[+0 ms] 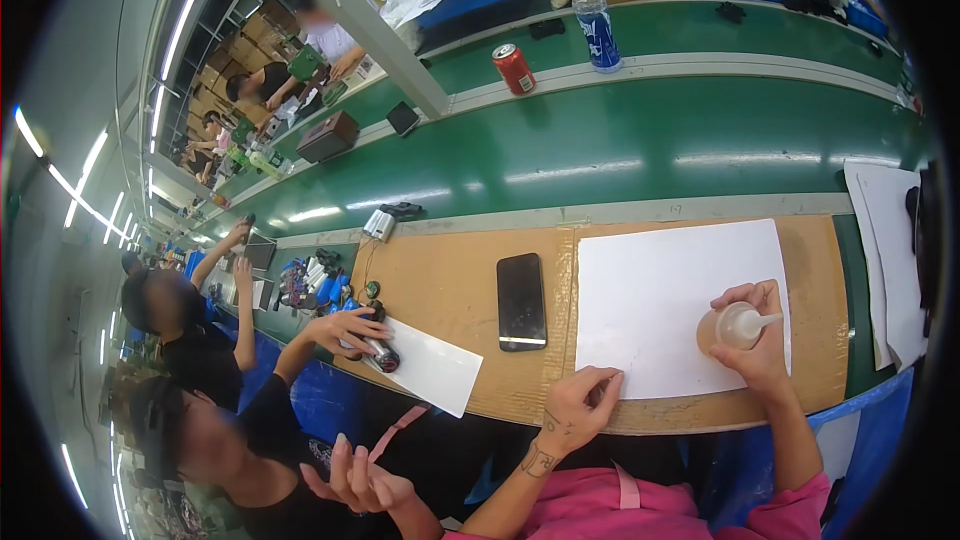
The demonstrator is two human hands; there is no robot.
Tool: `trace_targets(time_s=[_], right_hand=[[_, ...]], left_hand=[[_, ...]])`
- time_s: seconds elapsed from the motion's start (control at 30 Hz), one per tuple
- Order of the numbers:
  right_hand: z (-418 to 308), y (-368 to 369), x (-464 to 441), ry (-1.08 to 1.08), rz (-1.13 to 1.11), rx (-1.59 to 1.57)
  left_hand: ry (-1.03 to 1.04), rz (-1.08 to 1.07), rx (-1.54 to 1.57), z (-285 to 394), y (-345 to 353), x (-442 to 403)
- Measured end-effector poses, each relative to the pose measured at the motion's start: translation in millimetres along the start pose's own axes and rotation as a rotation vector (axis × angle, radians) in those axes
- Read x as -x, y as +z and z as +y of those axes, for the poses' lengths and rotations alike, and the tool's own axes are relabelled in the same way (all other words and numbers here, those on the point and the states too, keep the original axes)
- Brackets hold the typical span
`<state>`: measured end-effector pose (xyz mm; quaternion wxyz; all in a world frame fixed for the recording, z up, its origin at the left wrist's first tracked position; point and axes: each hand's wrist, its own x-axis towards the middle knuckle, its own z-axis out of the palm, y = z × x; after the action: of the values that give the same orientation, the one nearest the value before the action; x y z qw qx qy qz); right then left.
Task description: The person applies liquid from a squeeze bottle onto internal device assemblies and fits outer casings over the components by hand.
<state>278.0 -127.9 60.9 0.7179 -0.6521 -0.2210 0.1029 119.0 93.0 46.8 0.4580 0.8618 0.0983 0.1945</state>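
Note:
My right hand [762,342] is wrapped round a translucent squeeze bottle [740,324] with a pale nozzle that points right. The bottle is above the right part of a large white sheet of paper [670,290]. Near the sheet's lower left corner rests my left hand [582,408], fingers curled into a loose fist, with nothing visible in them. Under the paper lies a brown cardboard sheet [450,290]. A black smartphone [522,302] lies on the cardboard to the left of the paper.
On the left, a co-worker's hand [350,332] holds a dark and silver device over a white card [440,370]; the co-worker's other hand [362,480] is raised beside my left forearm. A red can [514,69] and a water bottle [596,25] stand on the far ledge. Papers [880,260] lie at right.

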Motion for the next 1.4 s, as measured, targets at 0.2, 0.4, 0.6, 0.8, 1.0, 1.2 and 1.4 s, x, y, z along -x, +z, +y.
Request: trace_targets(time_s=[0.2, 0.4, 0.6, 0.8, 1.0, 1.2, 1.4], right_hand=[[-3.0, 3.5, 0.1, 0.008, 0.023, 0.002], [-1.0, 1.3, 0.9, 0.025, 0.021, -0.004], [-4.2, 1.8, -0.3, 0.052, 0.018, 0.0], [-0.7, 0.5, 1.3, 0.028, 0.017, 0.014], [-1.0, -1.1, 1.0, 0.006, 0.032, 0.076], [-3.6, 2.3, -0.3, 0.031, 0.016, 0.059], [-1.5, 0.1, 0.1, 0.019, 0.015, 0.104]], left_hand=[[-0.001, 0.006, 0.021, -1.4, 0.5, 1.0], [-0.022, 0.017, 0.009, -0.8, 0.3, 1.0], [-0.009, 0.02, 0.0, -0.9, 0.3, -0.1], [-0.002, 0.022, 0.017, -1.8, 0.1, -0.2], [0.013, 0.0, 0.024, -2.2, -1.7, 0.7], [0.018, 0.001, 0.03, -5.0, -0.4, 1.0], [0.021, -0.001, 0.038, -5.0, -0.9, 0.8]])
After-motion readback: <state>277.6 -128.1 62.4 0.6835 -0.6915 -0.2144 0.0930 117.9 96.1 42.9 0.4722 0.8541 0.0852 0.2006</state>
